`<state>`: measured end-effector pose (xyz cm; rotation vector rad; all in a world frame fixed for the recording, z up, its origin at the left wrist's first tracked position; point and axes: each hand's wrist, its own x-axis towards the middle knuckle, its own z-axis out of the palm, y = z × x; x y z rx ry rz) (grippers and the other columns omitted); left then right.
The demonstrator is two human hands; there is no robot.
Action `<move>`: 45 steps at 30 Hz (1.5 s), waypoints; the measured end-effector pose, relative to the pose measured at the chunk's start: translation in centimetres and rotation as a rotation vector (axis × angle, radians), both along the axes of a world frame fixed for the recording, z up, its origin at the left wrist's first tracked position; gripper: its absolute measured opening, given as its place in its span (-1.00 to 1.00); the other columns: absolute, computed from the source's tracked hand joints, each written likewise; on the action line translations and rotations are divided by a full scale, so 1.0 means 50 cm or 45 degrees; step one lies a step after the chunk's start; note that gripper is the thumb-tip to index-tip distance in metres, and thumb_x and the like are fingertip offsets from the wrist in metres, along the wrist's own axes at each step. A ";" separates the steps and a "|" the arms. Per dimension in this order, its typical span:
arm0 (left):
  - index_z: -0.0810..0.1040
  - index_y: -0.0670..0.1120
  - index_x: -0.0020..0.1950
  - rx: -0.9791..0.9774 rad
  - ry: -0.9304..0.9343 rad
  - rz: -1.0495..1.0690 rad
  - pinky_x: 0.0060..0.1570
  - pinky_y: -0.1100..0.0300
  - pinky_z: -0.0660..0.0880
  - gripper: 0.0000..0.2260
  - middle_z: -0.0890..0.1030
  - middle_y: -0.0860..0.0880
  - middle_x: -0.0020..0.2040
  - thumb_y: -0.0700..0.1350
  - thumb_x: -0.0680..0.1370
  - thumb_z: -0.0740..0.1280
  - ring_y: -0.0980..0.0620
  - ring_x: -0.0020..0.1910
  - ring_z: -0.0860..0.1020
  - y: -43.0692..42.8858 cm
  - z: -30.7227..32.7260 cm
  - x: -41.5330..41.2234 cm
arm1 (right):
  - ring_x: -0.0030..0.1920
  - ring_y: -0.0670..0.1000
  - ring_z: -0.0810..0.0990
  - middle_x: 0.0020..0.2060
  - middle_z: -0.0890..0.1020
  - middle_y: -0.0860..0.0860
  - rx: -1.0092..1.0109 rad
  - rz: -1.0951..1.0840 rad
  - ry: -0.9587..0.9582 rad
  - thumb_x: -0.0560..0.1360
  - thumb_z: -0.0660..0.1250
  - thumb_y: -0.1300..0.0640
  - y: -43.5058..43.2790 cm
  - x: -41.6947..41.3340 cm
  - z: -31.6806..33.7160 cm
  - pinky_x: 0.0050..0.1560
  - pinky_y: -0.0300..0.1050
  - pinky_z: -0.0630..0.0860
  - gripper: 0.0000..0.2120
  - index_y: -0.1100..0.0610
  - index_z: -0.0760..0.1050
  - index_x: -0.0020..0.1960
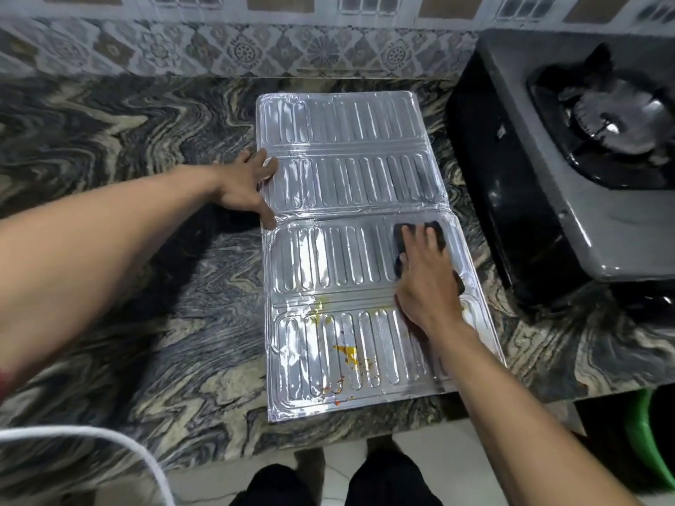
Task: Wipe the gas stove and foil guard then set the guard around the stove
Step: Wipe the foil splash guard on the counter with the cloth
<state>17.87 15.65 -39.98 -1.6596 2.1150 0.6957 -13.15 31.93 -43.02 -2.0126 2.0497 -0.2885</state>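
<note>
A ribbed silver foil guard (347,184) lies unfolded flat on the marble counter, with yellow and red stains on its nearest panel. My left hand (248,188) presses on the guard's left edge, fingers spread. My right hand (423,275) lies palm down on a dark cloth (436,230) at the right side of the third panel. The gas stove (569,169), grey on top with a black side and a round burner, stands to the right of the guard.
The patterned marble counter (128,147) runs left of the guard. A tiled wall (255,49) backs it. A white cable (109,436) crosses the lower left. A green object (650,436) sits below the counter edge at right. My feet stand on the floor below.
</note>
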 end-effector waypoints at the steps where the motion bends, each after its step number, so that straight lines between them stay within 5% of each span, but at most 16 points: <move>1: -0.18 0.07 0.61 0.010 0.006 0.001 0.53 -0.17 -0.13 0.15 -0.28 0.04 0.60 0.25 0.28 0.54 -0.04 0.57 -0.29 -0.002 0.001 -0.001 | 0.58 0.11 -0.08 0.58 0.05 0.14 0.012 0.094 -0.016 0.49 0.12 0.39 0.001 0.042 0.003 0.55 0.13 -0.13 -0.30 0.19 0.01 0.58; 7: -0.18 0.05 0.61 0.011 -0.006 0.001 0.54 -0.11 -0.15 0.12 -0.27 0.02 0.61 0.23 0.32 0.52 -0.06 0.57 -0.28 -0.002 0.008 -0.006 | 0.58 0.09 -0.06 0.58 0.08 0.12 -0.015 0.668 -0.055 0.42 0.28 0.30 0.016 0.269 0.009 0.51 0.02 -0.25 -0.19 0.15 0.01 0.58; 13: -0.20 0.06 0.61 0.002 -0.016 0.019 0.54 -0.15 -0.13 0.14 -0.28 0.02 0.60 0.22 0.30 0.53 -0.07 0.57 -0.28 -0.003 0.004 -0.005 | 0.58 0.00 -0.13 0.59 0.00 0.05 0.111 0.956 -0.117 0.45 0.25 0.30 0.147 0.209 0.004 0.53 -0.01 -0.29 -0.19 0.08 -0.04 0.61; 18: -0.16 0.07 0.61 -0.034 -0.020 0.027 0.53 -0.18 -0.11 0.11 -0.27 -0.02 0.61 0.22 0.31 0.52 -0.14 0.58 -0.24 0.008 0.003 -0.009 | 0.56 -0.03 -0.22 0.60 -0.07 0.03 0.066 0.605 -0.008 0.41 0.29 0.38 0.130 0.076 -0.013 0.55 0.04 -0.20 -0.07 0.02 -0.13 0.61; 22: -0.10 0.10 0.61 -0.108 0.012 0.000 0.53 -0.18 -0.02 -0.02 -0.18 -0.05 0.62 0.19 0.40 0.48 -0.23 0.58 -0.14 0.040 0.000 -0.008 | 0.57 -0.01 -0.21 0.60 -0.09 0.04 0.076 0.324 -0.007 0.51 0.19 0.39 0.098 -0.016 -0.005 0.50 -0.04 -0.28 -0.20 0.07 -0.11 0.61; 27: -0.10 0.25 0.58 -0.277 0.023 -0.147 0.47 -0.33 0.06 -0.23 -0.19 0.02 0.62 0.26 0.51 0.30 -0.16 0.59 -0.08 0.131 0.015 -0.033 | 0.57 -0.01 -0.20 0.60 -0.07 0.05 0.078 0.299 -0.073 0.63 0.05 0.27 0.092 -0.032 -0.010 0.53 -0.01 -0.26 -0.40 0.09 -0.09 0.61; 30: -0.13 0.28 0.57 -0.213 0.015 -0.231 0.44 -0.37 0.09 -0.10 -0.24 0.03 0.61 0.41 0.39 0.31 -0.14 0.59 -0.11 0.193 0.014 -0.048 | 0.58 0.01 -0.19 0.60 -0.06 0.06 0.083 0.307 -0.078 0.67 0.00 0.19 0.089 -0.035 -0.011 0.54 0.03 -0.23 -0.45 0.09 -0.09 0.61; 35: -0.22 0.38 0.51 -0.160 -0.065 -0.203 0.40 -0.43 0.10 -0.11 -0.25 0.05 0.60 0.46 0.37 0.28 -0.21 0.58 -0.13 0.242 -0.011 -0.042 | 0.58 0.02 -0.20 0.60 -0.07 0.06 0.101 0.396 -0.076 0.66 0.03 0.21 0.078 -0.064 -0.013 0.54 0.03 -0.22 -0.43 0.09 -0.10 0.61; 45: -0.22 0.38 0.52 -0.065 -0.177 -0.179 0.45 -0.37 0.06 -0.09 -0.24 0.07 0.61 0.49 0.34 0.26 -0.28 0.56 -0.13 0.225 0.000 -0.058 | 0.58 0.06 -0.17 0.59 -0.05 0.13 0.045 0.147 -0.053 0.60 0.13 0.30 0.166 -0.141 -0.017 0.55 0.09 -0.20 -0.36 0.14 -0.06 0.60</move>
